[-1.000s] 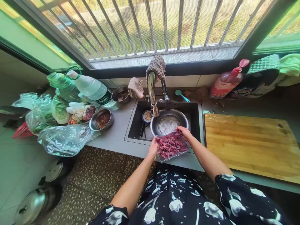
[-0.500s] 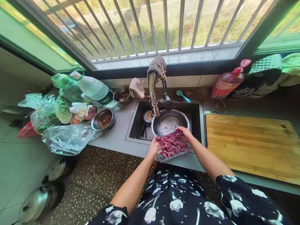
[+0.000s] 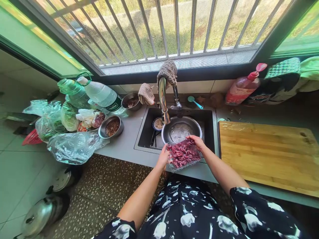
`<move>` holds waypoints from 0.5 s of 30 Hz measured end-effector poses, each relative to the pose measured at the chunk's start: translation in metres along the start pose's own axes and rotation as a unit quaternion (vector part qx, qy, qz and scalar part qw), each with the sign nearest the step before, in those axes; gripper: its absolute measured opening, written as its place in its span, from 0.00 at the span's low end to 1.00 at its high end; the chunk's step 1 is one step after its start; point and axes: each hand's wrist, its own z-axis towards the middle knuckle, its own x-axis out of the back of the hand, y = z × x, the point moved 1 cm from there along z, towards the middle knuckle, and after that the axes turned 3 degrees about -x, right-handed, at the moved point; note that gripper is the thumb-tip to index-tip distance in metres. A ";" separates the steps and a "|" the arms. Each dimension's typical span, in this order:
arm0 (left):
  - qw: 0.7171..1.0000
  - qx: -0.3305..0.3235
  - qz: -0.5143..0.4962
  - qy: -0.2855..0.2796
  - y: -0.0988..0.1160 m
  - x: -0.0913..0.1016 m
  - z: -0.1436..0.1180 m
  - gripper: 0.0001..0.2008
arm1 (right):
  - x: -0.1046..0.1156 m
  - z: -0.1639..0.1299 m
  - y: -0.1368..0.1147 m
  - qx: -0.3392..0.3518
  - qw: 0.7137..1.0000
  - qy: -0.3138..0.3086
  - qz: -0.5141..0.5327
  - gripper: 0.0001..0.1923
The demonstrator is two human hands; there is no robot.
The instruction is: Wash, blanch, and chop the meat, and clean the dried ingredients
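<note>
Between my two hands is a clear plastic container (image 3: pixel 171 168) full of reddish-purple shredded food (image 3: pixel 183 153), whose exact kind I cannot make out. My left hand (image 3: pixel 163 157) is closed on its left side, and my right hand (image 3: pixel 196 142) grips its far right corner. The container is over the front edge of the sink (image 3: pixel 143 132). Just beyond it, a steel basin (image 3: pixel 198 127) sits in the sink, its near rim partly hidden by the container. Above the basin's left side hangs the faucet spout (image 3: pixel 165 117).
To the left are a steel bowl of brownish food (image 3: pixel 119 131), a water bottle (image 3: pixel 102 94) and bagged vegetables (image 3: pixel 71 116). A small dish (image 3: pixel 157 123) lies in the sink. On the right are a wooden cutting board (image 3: pixel 264 156) and a pink soap bottle (image 3: pixel 240 89).
The view has shifted very slightly, so the things on the left appear a little further right. My hands keep the same hold on the container, nearly still.
</note>
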 end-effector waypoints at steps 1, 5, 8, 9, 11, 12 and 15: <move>1.000 -0.002 -0.004 -0.003 0.000 0.000 0.000 0.37 | 0.000 -0.001 -0.001 0.001 1.000 0.000 0.002 0.15; 1.000 -0.007 -0.002 -0.011 0.001 -0.002 0.000 0.37 | -0.003 -0.004 -0.006 -0.004 1.000 0.002 0.009 0.13; 1.000 -0.006 0.007 -0.018 0.003 -0.003 -0.001 0.36 | -0.005 -0.005 -0.008 0.000 1.000 0.002 0.006 0.12; 1.000 -0.006 0.008 -0.019 0.003 -0.003 -0.002 0.35 | -0.005 -0.005 -0.008 0.002 1.000 0.001 0.006 0.12; 1.000 -0.006 0.009 -0.021 0.005 -0.004 -0.003 0.34 | -0.004 -0.004 -0.006 0.007 1.000 -0.002 0.009 0.12; 1.000 -0.006 0.009 -0.021 0.005 -0.004 -0.003 0.34 | -0.004 -0.003 -0.005 0.007 1.000 -0.003 0.009 0.12; 1.000 -0.004 0.009 -0.019 0.007 -0.005 -0.005 0.34 | -0.002 0.001 -0.001 0.000 1.000 0.000 0.004 0.12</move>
